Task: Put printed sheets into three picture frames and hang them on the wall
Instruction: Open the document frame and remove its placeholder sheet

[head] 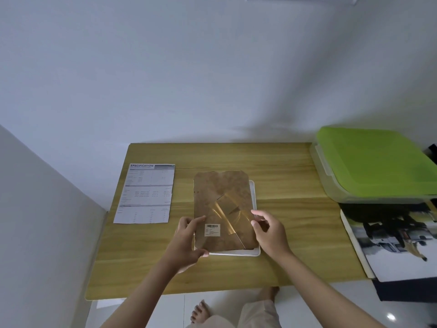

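Observation:
A white picture frame (pixel 252 192) lies face down in the middle of the wooden table (pixel 283 223). Over it sits its brown backing board (pixel 217 192) with a fold-out stand and a barcode sticker. The board is shifted up and left, off the frame's far edge. My left hand (pixel 189 237) pinches the board's near left edge. My right hand (pixel 269 230) touches the board's right edge with thumb and fingertips. A printed sheet (pixel 145 194) headed "SPECIFICATION" lies flat to the left of the frame.
A clear plastic box with a green lid (pixel 373 162) stands at the table's far right corner. Below it lies a printed picture (pixel 397 242) over dark items. White walls close in behind and on the left. My bare feet show under the table's near edge.

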A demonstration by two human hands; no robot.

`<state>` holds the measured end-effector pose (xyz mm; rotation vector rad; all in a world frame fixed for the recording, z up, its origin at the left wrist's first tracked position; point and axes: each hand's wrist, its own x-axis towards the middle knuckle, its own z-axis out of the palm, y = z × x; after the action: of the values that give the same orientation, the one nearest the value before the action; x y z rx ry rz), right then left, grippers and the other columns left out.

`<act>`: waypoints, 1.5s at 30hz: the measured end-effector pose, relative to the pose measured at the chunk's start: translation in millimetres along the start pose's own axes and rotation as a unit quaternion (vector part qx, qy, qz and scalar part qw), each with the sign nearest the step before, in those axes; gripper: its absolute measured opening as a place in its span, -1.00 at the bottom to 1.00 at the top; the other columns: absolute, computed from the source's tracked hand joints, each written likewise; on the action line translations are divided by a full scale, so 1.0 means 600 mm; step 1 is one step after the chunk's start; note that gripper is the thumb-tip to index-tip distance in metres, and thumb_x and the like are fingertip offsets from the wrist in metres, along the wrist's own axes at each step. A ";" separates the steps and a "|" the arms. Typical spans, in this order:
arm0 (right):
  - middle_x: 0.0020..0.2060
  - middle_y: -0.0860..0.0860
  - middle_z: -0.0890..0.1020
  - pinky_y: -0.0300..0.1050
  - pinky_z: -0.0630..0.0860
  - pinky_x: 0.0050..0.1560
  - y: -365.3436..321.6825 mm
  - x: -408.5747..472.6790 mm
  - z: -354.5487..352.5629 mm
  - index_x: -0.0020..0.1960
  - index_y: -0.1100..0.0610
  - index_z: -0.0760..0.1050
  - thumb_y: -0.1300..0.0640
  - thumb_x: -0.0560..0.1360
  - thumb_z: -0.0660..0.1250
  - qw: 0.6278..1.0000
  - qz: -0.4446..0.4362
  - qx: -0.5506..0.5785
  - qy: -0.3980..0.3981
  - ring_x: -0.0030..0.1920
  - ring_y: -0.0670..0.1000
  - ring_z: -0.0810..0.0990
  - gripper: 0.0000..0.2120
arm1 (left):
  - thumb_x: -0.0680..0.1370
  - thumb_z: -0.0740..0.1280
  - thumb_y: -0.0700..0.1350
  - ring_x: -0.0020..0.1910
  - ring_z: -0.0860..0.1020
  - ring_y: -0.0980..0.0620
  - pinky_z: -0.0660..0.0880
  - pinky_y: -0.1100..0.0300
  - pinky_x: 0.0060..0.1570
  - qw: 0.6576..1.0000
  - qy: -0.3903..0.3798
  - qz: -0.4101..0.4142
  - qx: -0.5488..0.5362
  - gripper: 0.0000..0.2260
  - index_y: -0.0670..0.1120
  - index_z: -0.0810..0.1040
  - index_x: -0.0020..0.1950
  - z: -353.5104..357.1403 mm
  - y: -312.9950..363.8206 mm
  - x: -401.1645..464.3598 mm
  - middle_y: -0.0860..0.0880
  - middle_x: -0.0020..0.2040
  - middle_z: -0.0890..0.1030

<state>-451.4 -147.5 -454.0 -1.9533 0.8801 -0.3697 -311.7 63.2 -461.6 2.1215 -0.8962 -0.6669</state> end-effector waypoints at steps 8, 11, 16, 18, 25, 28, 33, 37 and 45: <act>-0.06 -0.03 0.62 -0.35 0.47 0.02 -0.039 0.017 0.049 0.16 0.00 0.55 0.27 0.47 0.33 0.999 -0.007 0.048 -0.021 -0.02 -0.13 0.57 -0.69 | 0.24 0.57 -0.06 0.13 0.27 0.07 0.30 0.22 0.16 0.994 0.055 0.012 0.089 -0.18 0.13 0.25 0.42 -0.066 -0.007 -0.009 0.06 0.13 0.32; -0.04 -0.01 0.58 -0.34 0.49 -0.03 -0.046 0.026 0.040 0.20 0.00 0.52 0.26 0.51 0.30 0.995 0.012 0.093 -0.015 -0.03 -0.11 0.57 -0.69 | 0.25 0.57 -0.06 0.12 0.31 0.06 0.37 0.21 0.13 0.995 0.058 0.029 0.082 -0.20 0.11 0.28 0.41 -0.077 0.014 -0.002 0.04 0.13 0.35; -0.06 0.03 0.57 -0.45 0.45 -0.14 -0.024 0.037 -0.028 0.19 0.04 0.53 0.22 0.49 0.36 0.993 0.005 0.113 0.032 -0.12 -0.06 0.54 -0.71 | 0.30 0.55 -0.09 0.13 0.42 0.10 0.42 0.31 0.12 0.997 0.053 0.040 0.037 -0.27 -0.06 0.32 0.41 -0.033 0.082 0.021 0.06 0.22 0.36; -0.04 0.06 0.56 -0.46 0.43 -0.16 0.001 0.038 -0.064 0.19 0.03 0.53 0.19 0.46 0.39 0.994 0.020 0.093 0.047 -0.13 -0.08 0.53 -0.69 | 0.32 0.53 -0.07 0.15 0.42 0.11 0.43 0.28 0.17 0.998 0.042 0.038 0.031 -0.29 -0.07 0.33 0.41 0.004 0.111 0.030 0.05 0.24 0.38; 0.06 0.04 0.46 -0.27 0.42 -0.02 0.084 0.034 -0.202 0.27 -0.02 0.47 0.09 0.50 0.34 0.997 0.048 -0.050 0.033 -0.10 -0.20 0.47 -0.66 | 0.34 0.51 -0.03 0.32 0.36 0.00 0.34 0.13 0.34 0.999 -0.001 -0.020 0.025 -0.34 -0.09 0.39 0.39 0.156 0.201 0.062 -0.04 0.36 0.37; 0.10 0.06 0.47 -0.38 0.33 -0.06 0.113 0.044 -0.233 0.29 0.04 0.47 0.07 0.51 0.33 0.994 0.051 -0.101 0.004 -0.11 -0.22 0.44 -0.64 | 0.33 0.52 -0.04 0.24 0.43 0.00 0.42 0.13 0.27 0.998 -0.010 -0.054 0.013 -0.37 -0.09 0.42 0.36 0.199 0.222 0.066 -0.04 0.33 0.40; 0.02 0.02 0.42 -0.26 0.42 0.01 0.147 0.047 -0.250 0.31 0.07 0.46 0.04 0.49 0.35 0.987 0.042 -0.148 -0.050 -0.05 -0.04 0.52 -0.60 | 0.33 0.51 -0.11 0.25 0.41 0.01 0.35 0.30 0.22 0.997 0.009 -0.064 0.033 -0.42 -0.07 0.46 0.33 0.237 0.228 0.063 -0.02 0.30 0.37; -0.04 -0.01 0.41 -0.28 0.41 -0.01 0.156 0.048 -0.241 0.29 0.10 0.46 0.05 0.48 0.37 0.983 0.020 -0.173 -0.050 -0.08 -0.07 0.48 -0.60 | 0.38 0.45 -0.16 0.34 0.32 0.00 0.25 0.38 0.24 0.995 0.032 -0.071 0.056 -0.48 -0.08 0.46 0.33 0.252 0.227 0.052 -0.06 0.36 0.25; 0.05 0.06 0.45 -0.01 0.49 0.10 0.122 0.049 -0.198 0.24 0.13 0.48 0.17 0.44 0.36 0.980 0.007 -0.199 0.020 0.12 0.11 0.46 -0.63 | 0.46 0.39 -0.07 0.30 0.36 0.05 0.26 0.34 0.17 0.991 0.104 -0.073 0.038 -0.62 -0.07 0.49 0.27 0.224 0.227 0.023 -0.04 0.28 0.35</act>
<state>-530.2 -266.4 -456.5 -2.3097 1.0561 -0.2372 -447.1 -70.9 -439.0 2.2920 -0.6675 -0.4769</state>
